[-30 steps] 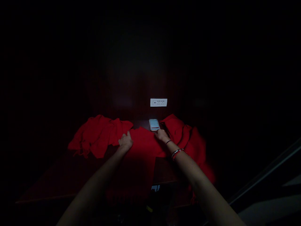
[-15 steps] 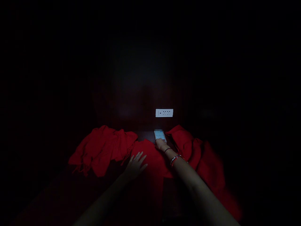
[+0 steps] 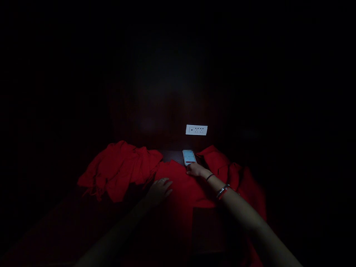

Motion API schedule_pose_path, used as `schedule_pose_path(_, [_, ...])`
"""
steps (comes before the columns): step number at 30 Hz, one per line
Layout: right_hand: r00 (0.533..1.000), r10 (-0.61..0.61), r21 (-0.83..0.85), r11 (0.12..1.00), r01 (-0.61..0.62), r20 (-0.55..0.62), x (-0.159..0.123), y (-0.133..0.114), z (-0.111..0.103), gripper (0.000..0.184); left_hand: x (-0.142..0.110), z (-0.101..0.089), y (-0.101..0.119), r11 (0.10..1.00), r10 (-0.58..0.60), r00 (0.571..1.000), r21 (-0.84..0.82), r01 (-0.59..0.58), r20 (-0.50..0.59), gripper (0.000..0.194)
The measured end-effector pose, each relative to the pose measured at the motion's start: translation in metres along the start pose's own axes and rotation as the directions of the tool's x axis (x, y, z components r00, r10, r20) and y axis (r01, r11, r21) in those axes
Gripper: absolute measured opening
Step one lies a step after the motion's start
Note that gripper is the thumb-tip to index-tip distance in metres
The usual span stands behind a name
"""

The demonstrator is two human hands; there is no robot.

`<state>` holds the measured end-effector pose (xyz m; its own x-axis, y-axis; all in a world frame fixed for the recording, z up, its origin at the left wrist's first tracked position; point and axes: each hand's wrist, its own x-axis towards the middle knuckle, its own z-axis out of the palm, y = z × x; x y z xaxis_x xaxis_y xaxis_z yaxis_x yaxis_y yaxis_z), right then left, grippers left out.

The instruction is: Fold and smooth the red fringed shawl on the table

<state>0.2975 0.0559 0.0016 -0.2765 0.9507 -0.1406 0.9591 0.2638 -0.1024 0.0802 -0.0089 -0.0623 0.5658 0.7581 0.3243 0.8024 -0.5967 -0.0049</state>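
A lit phone (image 3: 190, 156) lies on the dark surface near the back, its screen facing up. My right hand (image 3: 195, 169) is at its lower edge with the fingers bent together. What they hold, if anything, is hidden. A flat red cloth (image 3: 175, 174) spreads below the phone and under both hands. My left hand (image 3: 159, 190) rests on that cloth, fingers stretched out, a ring on one of them. Darkness hides much of both forearms.
A crumpled red fringed shawl (image 3: 122, 168) lies to the left. More bunched red cloth (image 3: 219, 161) is on the right, beside my right arm. A white socket plate (image 3: 196, 129) is on the dark wall behind the phone. The surroundings are black.
My right hand has shifted slightly right and off the phone's screen to its lower edge, uncovering more of the screen. My left hand stays on the cloth, its fingers less spread.
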Motion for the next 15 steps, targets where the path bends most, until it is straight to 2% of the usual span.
schedule_pose_path(3, [0.999,-0.025,0.005,1.0,0.024,0.048,-0.012,0.005,0.0,0.013,0.009,-0.005,-0.004,1.0,-0.018,0.998,0.015,0.018,0.063,0.021])
schedule_pose_path(5, [0.998,-0.031,0.025,0.999,0.03,0.052,-0.018,0.005,-0.003,0.013,0.014,-0.009,-0.005,1.0,-0.008,0.996,0.025,0.006,0.087,0.021])
schedule_pose_path(8, [0.998,-0.061,0.09,0.994,0.06,0.015,-0.021,-0.001,-0.015,0.018,0.017,-0.015,-0.005,0.999,-0.034,0.998,0.024,0.033,0.06,0.024])
schedule_pose_path(12, [0.989,-0.137,0.196,0.97,0.147,-0.061,-0.018,-0.025,-0.033,0.024,0.009,-0.025,-0.007,0.982,-0.156,0.986,-0.12,0.149,-0.054,0.025])
schedule_pose_path(13, [0.985,-0.15,0.219,0.962,0.165,-0.08,-0.016,-0.034,-0.035,0.024,0.005,-0.027,-0.008,0.975,-0.152,0.986,-0.177,0.138,-0.067,0.027])
schedule_pose_path(15, [0.982,-0.15,0.255,0.951,0.175,-0.116,-0.01,-0.051,-0.038,0.025,-0.003,-0.029,-0.011,0.967,-0.075,0.997,-0.245,0.065,-0.028,0.042])
